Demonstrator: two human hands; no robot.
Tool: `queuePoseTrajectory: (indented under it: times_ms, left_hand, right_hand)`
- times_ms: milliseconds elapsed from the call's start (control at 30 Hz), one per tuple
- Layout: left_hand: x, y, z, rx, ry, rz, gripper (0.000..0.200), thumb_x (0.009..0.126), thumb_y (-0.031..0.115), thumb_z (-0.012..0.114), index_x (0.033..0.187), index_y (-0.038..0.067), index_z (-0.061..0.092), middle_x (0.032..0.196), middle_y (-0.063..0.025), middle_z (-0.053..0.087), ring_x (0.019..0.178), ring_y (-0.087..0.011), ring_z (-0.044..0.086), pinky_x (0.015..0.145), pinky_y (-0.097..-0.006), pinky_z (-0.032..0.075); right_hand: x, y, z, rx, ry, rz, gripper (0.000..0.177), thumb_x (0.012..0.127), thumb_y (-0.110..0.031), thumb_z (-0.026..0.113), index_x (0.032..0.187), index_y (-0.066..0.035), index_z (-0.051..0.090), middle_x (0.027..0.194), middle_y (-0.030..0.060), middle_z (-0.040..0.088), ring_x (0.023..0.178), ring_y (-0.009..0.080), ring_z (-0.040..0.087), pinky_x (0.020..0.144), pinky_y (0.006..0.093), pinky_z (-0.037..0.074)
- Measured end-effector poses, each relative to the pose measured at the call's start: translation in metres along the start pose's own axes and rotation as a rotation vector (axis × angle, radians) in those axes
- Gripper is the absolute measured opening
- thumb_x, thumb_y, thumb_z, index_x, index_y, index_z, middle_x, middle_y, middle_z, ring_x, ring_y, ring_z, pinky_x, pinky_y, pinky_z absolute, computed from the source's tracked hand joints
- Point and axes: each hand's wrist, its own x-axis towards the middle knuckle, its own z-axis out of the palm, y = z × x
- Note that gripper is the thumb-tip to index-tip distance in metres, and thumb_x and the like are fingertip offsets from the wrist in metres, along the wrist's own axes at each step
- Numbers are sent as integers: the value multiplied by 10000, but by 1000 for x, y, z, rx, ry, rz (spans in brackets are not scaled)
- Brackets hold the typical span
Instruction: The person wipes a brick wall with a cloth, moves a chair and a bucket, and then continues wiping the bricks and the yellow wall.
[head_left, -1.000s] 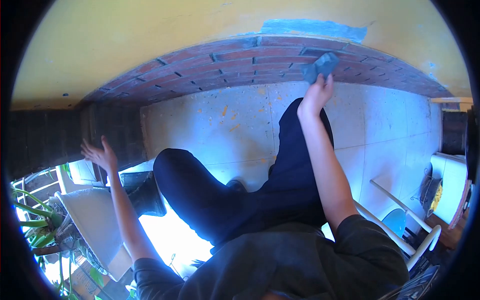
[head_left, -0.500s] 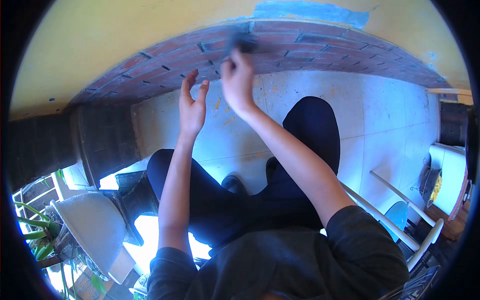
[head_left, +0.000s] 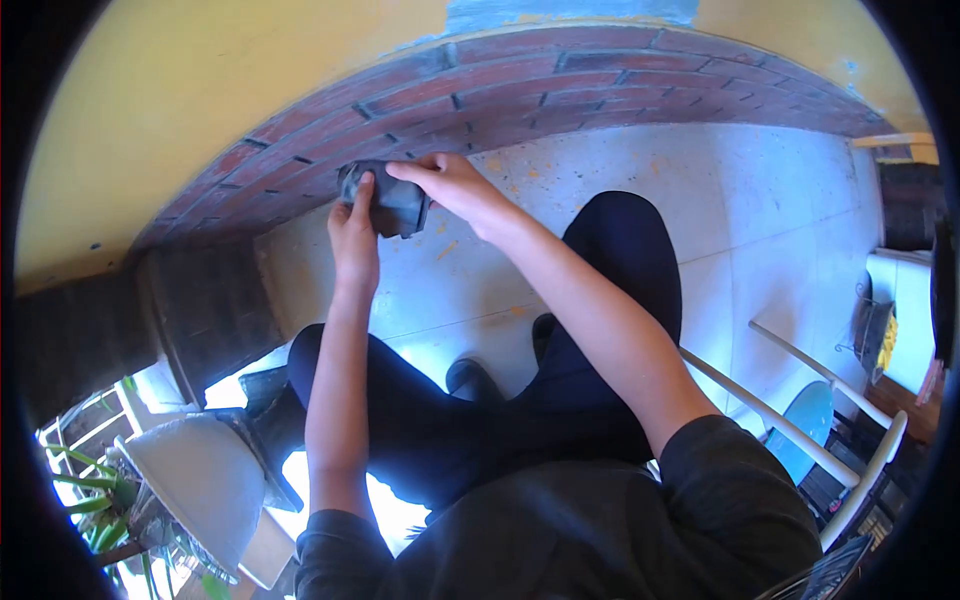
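Observation:
A dark grey, flat, roughly square piece (head_left: 397, 208) is held up between both hands, in front of the low brick band of the wall (head_left: 480, 95). My left hand (head_left: 355, 230) grips its left side, with a finger or thumb laid over the face. On the upper right edge, my right hand (head_left: 450, 187) pinches the same piece, thumb on the near face. What the piece is made of cannot be told. The fingers behind it are hidden.
Above the bricks the wall (head_left: 250, 60) is yellow with blue patches. Pale floor tiles (head_left: 620, 160) show orange specks. A white pot (head_left: 205, 480) with a plant stands lower left; a white tubular frame (head_left: 800, 440) and a light-blue round object (head_left: 805, 425) are lower right.
The dark piece has moved left and down from the bricks with my right hand. My left hand, empty and open before, has closed on it. The view has shifted slightly.

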Motion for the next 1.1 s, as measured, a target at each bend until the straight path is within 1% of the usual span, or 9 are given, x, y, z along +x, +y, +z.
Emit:
queuePoseTrajectory:
  times_ms: [33,133,167,300,533,767,867,1067,1100]
  left_hand:
    - [-4,10,8,-49,-2,45,343,989,317,695,1118,3,647,1006,-48,685,898,-111,637,785,-266,486]
    - [7,23,15,-111,-42,-33,349,996,274,691,1170,-22,629,1110,-74,681,1039,-154,640,921,-327,492]
    - [12,28,23,-160,-68,3,310,974,252,720,1116,-17,658,1028,-56,702,906,-127,653,793,-290,506]
    - [29,52,58,-234,-57,69,222,942,190,750,1050,3,698,959,-35,708,886,-136,660,794,-287,506]
    - [42,45,88,-286,94,35,198,883,145,789,1000,3,716,962,-60,709,856,-148,654,773,-309,507]
    - [54,21,136,-151,89,37,390,827,177,840,1081,-88,711,1080,-113,717,932,-174,649,857,-330,506]
    - [46,13,194,-233,-19,-2,442,814,185,860,1054,-135,673,1030,-161,723,857,-218,698,752,-326,560]
    - [15,-11,256,-124,-112,-31,334,871,265,812,930,-59,754,883,-94,725,724,-153,606,674,-344,505]
    - [9,-5,236,21,-83,-76,401,915,303,772,1042,-73,711,928,-90,718,796,-151,643,716,-317,530]
  right_hand:
    - [-13,-7,-1,51,-77,-84,424,902,-398,761,1111,-31,724,955,41,708,846,129,621,752,291,471]
    - [-1,-5,-2,144,2,-164,370,922,-339,750,1111,-23,726,985,47,715,881,124,633,776,267,477]
    - [6,-10,-5,181,46,-194,333,932,-299,743,1098,-11,725,1008,52,725,898,120,642,786,273,489]
    - [28,-37,-15,367,89,-317,293,924,-260,754,1013,17,719,961,58,731,825,122,638,752,308,485]
    - [34,-45,-26,417,273,-128,278,885,-245,790,940,18,719,912,68,708,816,138,631,761,310,481]
    - [23,-47,-60,490,550,-280,226,888,-225,772,902,-3,727,863,58,705,762,123,617,712,308,487]
    - [20,-47,-99,648,699,-317,240,899,-228,757,967,-1,721,944,67,710,812,143,649,749,318,516]
    - [25,-22,-130,571,1065,-520,296,941,-230,587,1065,36,624,1034,132,692,904,223,649,820,374,521]
    - [26,-13,-118,479,996,-493,289,926,-223,572,1048,37,607,1018,135,676,914,242,627,831,381,510]
